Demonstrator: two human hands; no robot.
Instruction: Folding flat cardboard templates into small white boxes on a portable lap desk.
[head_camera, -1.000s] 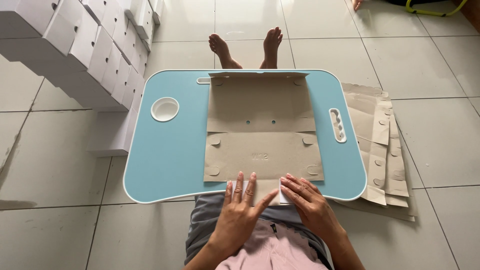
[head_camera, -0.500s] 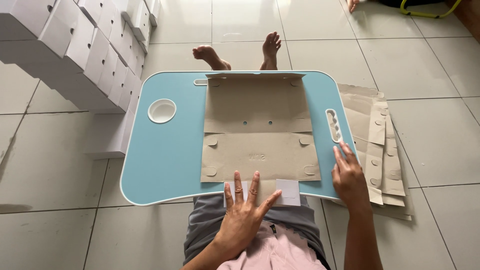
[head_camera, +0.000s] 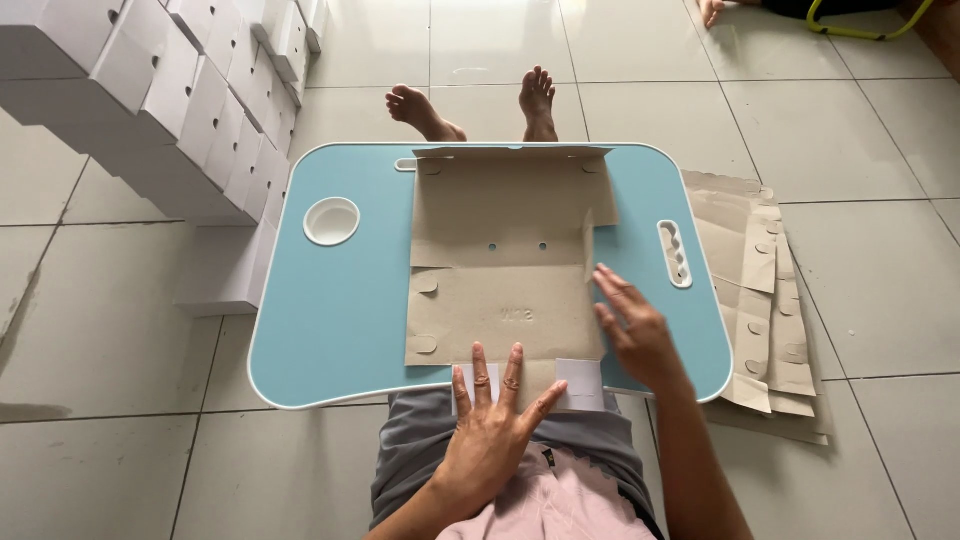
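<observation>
A flat brown cardboard box blank (head_camera: 505, 265) lies on the blue surface (head_camera: 340, 310), long axis running away from the person. The left hand (head_camera: 495, 425), fingers spread, presses its near edge; the right hand (head_camera: 635, 325), loosely spread, touches its right edge, nearer the upright side flap (head_camera: 588, 232).

The lap desk surface (head_camera: 340, 310) is light blue with a white rim and a white cup recess (head_camera: 331, 221). The flat cardboard box blank (head_camera: 500, 270) on it is plain brown-grey, with white showing on its near flaps. The spare blanks (head_camera: 765, 300) on the floor are the same brown. The stacked folded boxes (head_camera: 170, 100) are all white, the floor tiles (head_camera: 830, 120) pale grey, the shorts (head_camera: 420, 450) grey and the shirt (head_camera: 560, 505) pink.
</observation>
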